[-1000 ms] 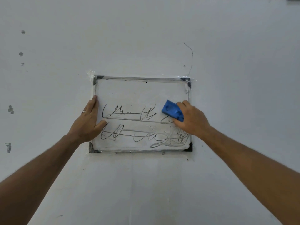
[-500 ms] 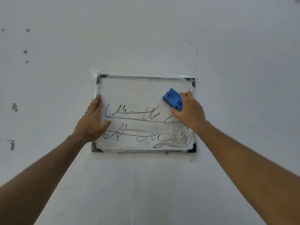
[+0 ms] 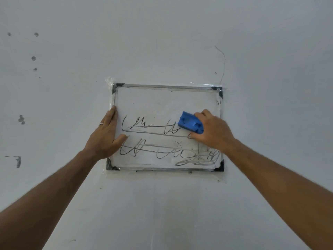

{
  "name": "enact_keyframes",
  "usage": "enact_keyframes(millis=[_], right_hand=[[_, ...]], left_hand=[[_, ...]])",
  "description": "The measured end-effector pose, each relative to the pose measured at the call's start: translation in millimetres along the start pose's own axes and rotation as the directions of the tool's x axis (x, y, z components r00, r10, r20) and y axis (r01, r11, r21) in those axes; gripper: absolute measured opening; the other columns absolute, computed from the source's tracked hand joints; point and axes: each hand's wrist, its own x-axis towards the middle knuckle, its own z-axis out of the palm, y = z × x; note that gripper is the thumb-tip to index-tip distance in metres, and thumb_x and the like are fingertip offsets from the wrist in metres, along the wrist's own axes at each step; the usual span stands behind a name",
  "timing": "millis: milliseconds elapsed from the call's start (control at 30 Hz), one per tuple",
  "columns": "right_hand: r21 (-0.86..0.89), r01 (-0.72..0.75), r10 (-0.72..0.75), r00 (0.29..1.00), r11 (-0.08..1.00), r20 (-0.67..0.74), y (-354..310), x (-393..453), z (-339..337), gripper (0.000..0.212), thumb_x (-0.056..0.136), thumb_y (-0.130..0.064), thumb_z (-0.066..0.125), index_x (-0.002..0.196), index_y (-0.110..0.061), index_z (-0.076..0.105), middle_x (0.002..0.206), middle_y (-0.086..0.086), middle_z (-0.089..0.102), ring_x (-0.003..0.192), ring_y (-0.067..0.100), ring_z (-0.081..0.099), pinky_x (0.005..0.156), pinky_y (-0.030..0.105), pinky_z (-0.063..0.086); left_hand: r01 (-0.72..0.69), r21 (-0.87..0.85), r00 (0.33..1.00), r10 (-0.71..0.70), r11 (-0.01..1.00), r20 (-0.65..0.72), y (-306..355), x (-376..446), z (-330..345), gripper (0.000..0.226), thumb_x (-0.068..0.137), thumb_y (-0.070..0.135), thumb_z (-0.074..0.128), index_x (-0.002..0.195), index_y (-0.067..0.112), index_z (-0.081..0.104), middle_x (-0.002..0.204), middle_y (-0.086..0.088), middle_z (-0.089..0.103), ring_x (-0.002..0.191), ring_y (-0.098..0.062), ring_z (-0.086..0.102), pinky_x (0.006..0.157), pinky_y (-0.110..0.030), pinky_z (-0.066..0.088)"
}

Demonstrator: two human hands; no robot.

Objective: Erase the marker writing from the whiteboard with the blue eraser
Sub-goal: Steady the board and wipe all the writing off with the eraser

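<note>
- At the far left, the grey wall [image 3: 54, 105] carries a few dark spots and a smudged dark mark low down, all well apart from the board.
- Your left hand [image 3: 104, 136] lies flat against the left edge of the whiteboard [image 3: 153, 105], fingers straight and pointing up along the frame, thumb spread out onto the white surface. It grips nothing; it only presses on the board. A ring [image 3: 100, 124] shows on one finger.
- The whiteboard hangs flat on the wall in a thin metal frame with dark corner pieces, and clear tape [image 3: 109, 82] shows around its corners.
- The marker writing [image 3: 144, 127] runs in two rows across the lower half of the board. The upper row starts just beside your left thumb and runs right until it meets the eraser. The lower row stretches nearly the full width and thickens into a tangle of loops at the lower right corner. The upper half of the board shows only faint smudges.
- The blue eraser [image 3: 191, 124] sits on the board right of centre, tilted, with its lower left edge on the right end of the upper row of writing.
- Your right hand [image 3: 212, 132] holds the eraser from the right, fingers curled over its top and thumb tucked beneath, pressing it to the surface.
- Above the board's upper right corner, a thin dark line [image 3: 223, 64] curves up the wall.
</note>
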Motion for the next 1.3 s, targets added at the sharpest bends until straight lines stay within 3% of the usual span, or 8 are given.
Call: enact_keyframes(millis=[100, 267, 433, 567, 733, 900, 1033, 1300], right_hand=[[0.095, -0.179, 0.189, 0.977, 0.979, -0.099, -15.7, 21.4, -0.4, 0.057, 0.077, -0.042, 0.072, 0.123, -0.015, 0.054, 0.109, 0.003, 0.053, 0.076, 0.021, 0.056, 0.062, 0.031, 0.045], [0.015, 0.042, -0.042, 0.999, 0.999, 0.017, -30.2, 2.5, 10.7, 0.058, 0.078, -0.043, 0.070, 0.126, -0.016, 0.052, 0.112, 0.002, 0.052, 0.078, 0.021, 0.061, 0.064, 0.037, 0.057], [0.124, -0.164, 0.177, 0.978, 0.979, -0.106, -36.9, 26.7, 7.0, 0.056, 0.078, -0.040, 0.072, 0.124, -0.013, 0.054, 0.110, 0.003, 0.052, 0.074, 0.019, 0.053, 0.062, 0.031, 0.045], [0.045, 0.060, -0.061, 0.998, 0.997, 0.010, -42.7, 2.5, 15.8, 0.055, 0.078, -0.041, 0.070, 0.124, -0.016, 0.053, 0.111, 0.001, 0.052, 0.078, 0.021, 0.060, 0.060, 0.034, 0.053], [0.089, -0.163, 0.172, 0.981, 0.982, -0.092, -40.5, 26.1, 6.7, 0.059, 0.078, -0.042, 0.072, 0.127, -0.015, 0.052, 0.112, 0.003, 0.052, 0.077, 0.019, 0.055, 0.063, 0.032, 0.049], [0.009, 0.058, -0.059, 0.998, 0.998, 0.037, -43.4, 5.5, 12.0, 0.058, 0.078, -0.044, 0.069, 0.126, -0.017, 0.052, 0.113, 0.001, 0.051, 0.078, 0.021, 0.060, 0.062, 0.034, 0.054], [0.074, -0.157, 0.162, 0.984, 0.985, -0.067, -44.9, 26.8, 5.6, 0.061, 0.077, -0.043, 0.072, 0.127, -0.016, 0.053, 0.112, 0.003, 0.052, 0.078, 0.020, 0.056, 0.066, 0.034, 0.051], [0.041, -0.083, 0.084, 0.996, 0.996, -0.016, -53.4, 21.7, 11.2, 0.061, 0.076, -0.045, 0.072, 0.127, -0.018, 0.054, 0.112, 0.001, 0.053, 0.079, 0.021, 0.059, 0.065, 0.032, 0.049]], left_hand=[[0.011, -0.010, 1.000, -0.011, 1.000, -0.005, 2.3, -0.2, 2.2, 0.100, 0.082, 0.060, 0.032, 0.161, 0.012, -0.006, 0.168, 0.008, -0.016, 0.156, -0.015, -0.001, 0.122, -0.041, 0.022], [-0.013, -0.006, 1.000, 0.013, 1.000, 0.009, -3.7, 1.2, -1.0, 0.098, 0.083, 0.058, 0.032, 0.161, 0.011, -0.006, 0.168, 0.008, -0.016, 0.156, -0.012, -0.002, 0.123, -0.040, 0.021], [-0.007, -0.030, 1.000, 0.008, 1.000, 0.010, -1.0, 0.0, 0.2, 0.101, 0.081, 0.060, 0.032, 0.161, 0.010, -0.004, 0.168, 0.008, -0.016, 0.156, -0.013, -0.003, 0.122, -0.037, 0.019], [-0.010, -0.035, 1.000, 0.010, 0.999, 0.008, -2.4, -0.1, -0.6, 0.101, 0.081, 0.060, 0.032, 0.161, 0.011, -0.005, 0.168, 0.009, -0.016, 0.156, -0.012, -0.002, 0.122, -0.037, 0.020], [-0.009, -0.048, 1.000, 0.009, 0.999, 0.011, -1.4, -1.1, 0.8, 0.100, 0.082, 0.059, 0.032, 0.161, 0.012, -0.007, 0.168, 0.009, -0.018, 0.156, -0.013, -0.003, 0.122, -0.036, 0.019], [-0.016, -0.053, 1.000, 0.016, 0.998, 0.001, -2.5, -2.2, 0.4, 0.099, 0.082, 0.058, 0.033, 0.161, 0.013, -0.008, 0.167, 0.011, -0.018, 0.156, -0.012, -0.003, 0.121, -0.035, 0.019], [-0.011, -0.052, 1.000, 0.012, 0.999, 0.005, -1.2, -1.7, 1.1, 0.099, 0.083, 0.057, 0.034, 0.161, 0.012, -0.008, 0.167, 0.010, -0.019, 0.156, -0.012, -0.003, 0.122, -0.037, 0.020], [-0.031, -0.049, 0.999, 0.031, 0.998, 0.012, -5.3, -1.3, -1.2, 0.098, 0.084, 0.056, 0.036, 0.161, 0.013, -0.008, 0.168, 0.009, -0.018, 0.156, -0.011, -0.003, 0.122, -0.037, 0.020]])
